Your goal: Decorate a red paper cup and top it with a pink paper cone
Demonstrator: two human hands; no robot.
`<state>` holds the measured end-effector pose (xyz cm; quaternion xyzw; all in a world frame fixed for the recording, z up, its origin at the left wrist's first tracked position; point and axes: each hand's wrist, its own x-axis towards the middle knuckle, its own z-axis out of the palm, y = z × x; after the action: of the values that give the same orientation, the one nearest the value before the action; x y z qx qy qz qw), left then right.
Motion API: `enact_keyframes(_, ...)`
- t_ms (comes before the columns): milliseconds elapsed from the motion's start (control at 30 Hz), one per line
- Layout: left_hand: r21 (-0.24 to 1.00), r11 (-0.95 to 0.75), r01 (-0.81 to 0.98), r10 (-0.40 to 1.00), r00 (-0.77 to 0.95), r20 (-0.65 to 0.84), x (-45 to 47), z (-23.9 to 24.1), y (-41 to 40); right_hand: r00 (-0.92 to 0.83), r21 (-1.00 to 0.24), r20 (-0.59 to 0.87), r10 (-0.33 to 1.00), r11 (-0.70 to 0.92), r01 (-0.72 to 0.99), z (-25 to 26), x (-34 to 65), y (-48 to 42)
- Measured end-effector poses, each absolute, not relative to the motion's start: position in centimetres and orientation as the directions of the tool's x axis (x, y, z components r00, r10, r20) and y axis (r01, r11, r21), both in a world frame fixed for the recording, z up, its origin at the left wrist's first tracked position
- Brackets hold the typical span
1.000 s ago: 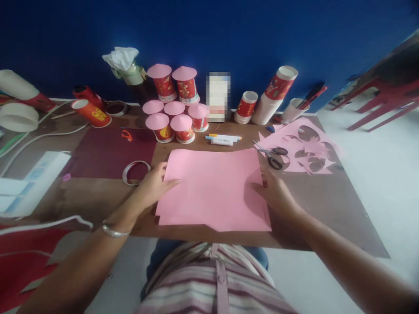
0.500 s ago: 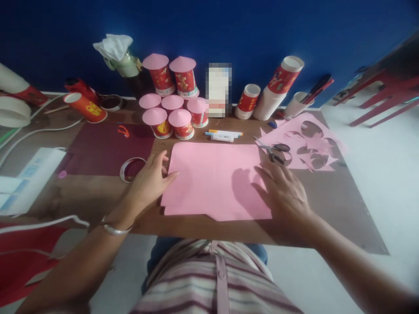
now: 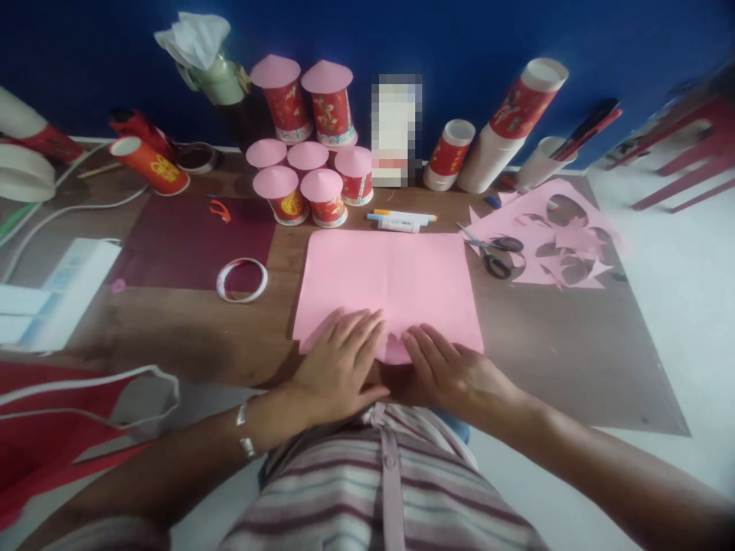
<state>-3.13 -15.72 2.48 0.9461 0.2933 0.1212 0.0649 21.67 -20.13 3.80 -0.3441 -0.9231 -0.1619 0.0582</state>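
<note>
A pink sheet of paper (image 3: pixel 390 283) lies flat on the brown table (image 3: pixel 172 337) in front of me. My left hand (image 3: pixel 338 367) rests flat on the sheet's near edge, fingers stretched forward and together. Beside it, my right hand (image 3: pixel 453 375) also lies flat on the near edge, fingers pointing toward the left hand. The two hands almost touch at the sheet's middle. Neither hand holds anything. A silver bracelet (image 3: pixel 246 428) sits on my left wrist.
Several red paper cups with pink cone lids (image 3: pixel 307 184) stand behind the sheet. Markers (image 3: pixel 402 220), scissors (image 3: pixel 497 252) on cut pink scraps (image 3: pixel 551 237), a tape ring (image 3: pixel 242 279), a dark red sheet (image 3: pixel 195 245) and a cup stack (image 3: pixel 511 122) surround it. Blue wall behind.
Both hands left the sheet's side edges and came together at its near edge, now pressing flat. The sheet has shifted slightly away from me.
</note>
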Motion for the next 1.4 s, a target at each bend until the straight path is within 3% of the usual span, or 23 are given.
enact_keyframes(67,0.149,-0.817,0.556,0.575,0.803,0.156,-1.6,2.0,-15.8,-0.751,0.27,0.222,0.622,0.701,0.66,3.7,21.6,-20.1)
enact_keyframes(267,0.0,-0.865,0.501,0.481,0.83,0.283,0.3,1.9,-15.0,-0.73,0.251,0.218,0.647,0.686,0.683,3.4,21.8,-20.3)
enact_keyframes(500,-0.05,-0.878,0.476,0.409,0.8,0.44,-0.8,4.1,-13.7,-0.634,0.224,0.27,0.724,0.593,0.773,2.9,21.2,-19.9)
enact_keyframes(667,-0.034,-0.852,0.523,0.47,0.792,0.389,-4.7,5.1,-12.7,-0.613,0.226,0.236,0.754,0.572,0.789,2.9,21.5,-19.5)
enact_keyframes(867,0.034,-0.883,0.468,0.465,0.861,0.206,-11.4,3.2,-12.5,-0.62,0.227,0.183,0.763,0.581,0.781,3.1,21.5,-19.5)
enact_keyframes(1067,0.172,-0.751,0.638,0.658,0.745,0.112,-12.9,2.7,-13.5,-0.605,0.13,0.167,0.778,0.591,0.796,2.8,20.6,-18.7)
enact_keyframes(1400,0.048,-0.806,0.589,0.587,0.789,0.179,-12.5,0.5,-12.9,-0.646,0.256,0.181,0.741,0.599,0.759,2.5,20.8,-18.9)
